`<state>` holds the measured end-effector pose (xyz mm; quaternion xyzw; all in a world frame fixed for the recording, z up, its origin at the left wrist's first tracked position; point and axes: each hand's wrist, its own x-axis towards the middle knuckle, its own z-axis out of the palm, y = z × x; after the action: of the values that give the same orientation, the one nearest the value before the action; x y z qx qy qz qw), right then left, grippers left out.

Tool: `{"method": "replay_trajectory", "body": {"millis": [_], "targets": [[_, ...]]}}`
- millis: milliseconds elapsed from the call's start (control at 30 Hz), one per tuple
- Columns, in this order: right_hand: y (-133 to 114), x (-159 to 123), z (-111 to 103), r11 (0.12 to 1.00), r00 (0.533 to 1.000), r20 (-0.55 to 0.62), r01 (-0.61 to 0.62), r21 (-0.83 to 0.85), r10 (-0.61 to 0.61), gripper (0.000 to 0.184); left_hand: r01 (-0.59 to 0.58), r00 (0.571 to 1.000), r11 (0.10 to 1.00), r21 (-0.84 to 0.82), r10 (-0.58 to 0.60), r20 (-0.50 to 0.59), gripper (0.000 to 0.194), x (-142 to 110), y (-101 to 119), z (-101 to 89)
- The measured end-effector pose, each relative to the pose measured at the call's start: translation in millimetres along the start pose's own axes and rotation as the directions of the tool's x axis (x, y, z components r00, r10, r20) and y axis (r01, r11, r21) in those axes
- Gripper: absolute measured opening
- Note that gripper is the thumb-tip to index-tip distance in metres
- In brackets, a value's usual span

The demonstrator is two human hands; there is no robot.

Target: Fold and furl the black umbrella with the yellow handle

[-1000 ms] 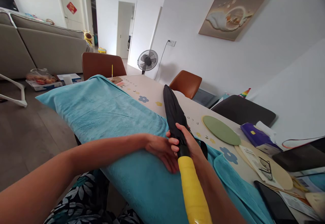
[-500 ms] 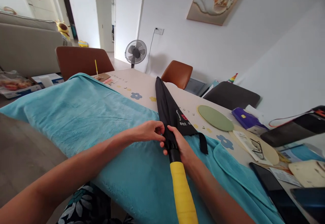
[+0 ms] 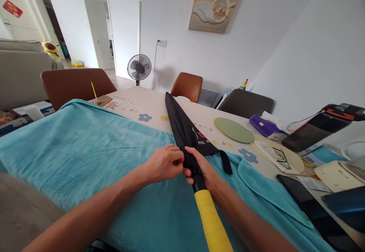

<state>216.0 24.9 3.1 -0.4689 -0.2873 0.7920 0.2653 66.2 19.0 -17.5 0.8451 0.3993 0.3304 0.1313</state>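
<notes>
Head view: black umbrella [image 3: 181, 128] closed, one flap loose, over bench [image 3: 154, 102] near edge; tip toward far edge, yellow handle [image 3: 211, 219] toward wearer. Right hand [image 3: 203, 168]: grip wrapped round umbrella just above handle. Left hand [image 3: 167, 162]: fingers curled against fabric; can't tell if grip pinches it. Blue blanket [image 3: 85, 141] underneath, along near edge. Green mat [image 3: 234, 130] by far edge, right of umbrella.

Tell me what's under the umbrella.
Around the umbrella: blanket on both sides of its yellow end, printed table on both sides of its tip. Directly beneath is covered; can't tell whether anything else lies there.
</notes>
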Motion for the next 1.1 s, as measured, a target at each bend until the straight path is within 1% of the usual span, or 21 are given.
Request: {"method": "replay_trajectory", "body": {"millis": [67,167,267,333,433,533,600,633,700,733,767,800,867,933,1000,1033,1067,1100], "targets": [[1.4,1.5,-2.0,0.999,1.000,0.003,0.023,0.022,-0.023,0.036,0.003,1.000,1.000,0.021,-0.003,0.000,0.009,0.2,0.4,0.2],[3.3,3.6,-3.3,0.996,0.998,0.009,0.056,0.062,-0.057,0.032,-0.034,0.999,0.999,0.036,0.034,-0.010,0.006,0.0,-0.1,0.6],[4.1,4.5,-2.9,0.997,0.999,-0.001,0.048,0.061,-0.048,0.033,-0.075,0.996,0.996,0.053,0.078,-0.045,0.013,-0.6,-0.5,0.7],[3.8,4.0,-2.2,0.998,0.999,-0.007,0.035,0.049,-0.035,0.035,-0.084,0.995,0.995,0.048,0.087,-0.054,0.016,-0.7,-0.1,0.0],[3.0,2.9,-2.0,1.000,1.000,0.014,0.023,0.012,-0.023,0.039,-0.098,0.995,0.995,-0.016,0.098,-0.036,0.015,0.2,0.5,-2.2],[3.8,4.3,-3.2,0.999,0.999,0.004,0.044,-0.007,-0.044,0.034,-0.124,0.992,0.989,-0.078,0.125,0.019,0.016,1.4,-0.7,-4.7],[6.0,6.8,-4.1,0.998,0.998,-0.037,0.054,-0.016,-0.054,0.029,-0.093,0.991,0.991,-0.098,0.102,0.092,0.017,1.5,-2.5,-7.5],[7.5,8.1,-4.2,0.998,0.996,-0.058,0.059,-0.022,-0.060,0.027,-0.054,0.988,0.993,-0.108,0.069,0.138,0.016,1.4,-3.6,-9.6],[11.1,10.4,-3.5,0.997,0.995,-0.072,0.065,-0.031,-0.067,0.024,0.064,0.975,0.989,-0.130,-0.034,0.219,0.015,1.0,-6.3,-14.9],[13.2,11.3,-2.5,0.998,0.996,-0.068,0.061,-0.031,-0.063,0.023,0.130,0.967,0.982,-0.136,-0.095,0.237,0.015,1.0,-8.1,-17.6],[15.5,12.1,-1.1,0.998,0.996,-0.065,0.055,-0.029,-0.057,0.022,0.191,0.960,0.972,-0.136,-0.156,0.232,0.016,1.2,-10.2,-20.1],[17.9,12.8,0.5,0.998,0.996,-0.068,0.049,-0.028,-0.051,0.020,0.239,0.957,0.962,-0.129,-0.212,0.196,0.017,1.9,-12.4,-22.1],[23.0,14.2,4.1,0.999,0.996,-0.083,0.042,-0.028,-0.044,0.018,0.289,0.957,0.950,-0.117,-0.282,0.069,0.016,5.0,-16.3,-24.0],[27.5,15.6,6.8,0.999,0.994,-0.095,0.050,-0.021,-0.051,0.017,0.292,0.951,0.949,-0.120,-0.302,-0.074,0.015,11.8,-17.2,-23.4],[30.5,16.6,7.5,0.998,0.995,-0.080,0.055,-0.006,-0.055,0.017,0.249,0.951,0.962,-0.109,-0.264,-0.159,0.017,24.2,-13.1,-20.6],[31.4,16.8,7.2,0.998,0.996,-0.068,0.060,0.000,-0.060,0.017,0.210,0.960,0.974,-0.081,-0.222,-0.170,0.018,32.9,-9.3,-18.2],[31.9,16.6,6.7,0.997,0.996,-0.058,0.071,0.006,-0.071,0.016,0.160,0.974,0.986,-0.040,-0.164,-0.155,0.019,43.3,-4.8,-14.9],[32.1,16.2,6.0,0.996,0.995,-0.048,0.085,0.013,-0.084,0.016,0.097,0.989,0.995,0.011,-0.096,-0.113,0.020,55.3,-0.1,-10.5]]}}
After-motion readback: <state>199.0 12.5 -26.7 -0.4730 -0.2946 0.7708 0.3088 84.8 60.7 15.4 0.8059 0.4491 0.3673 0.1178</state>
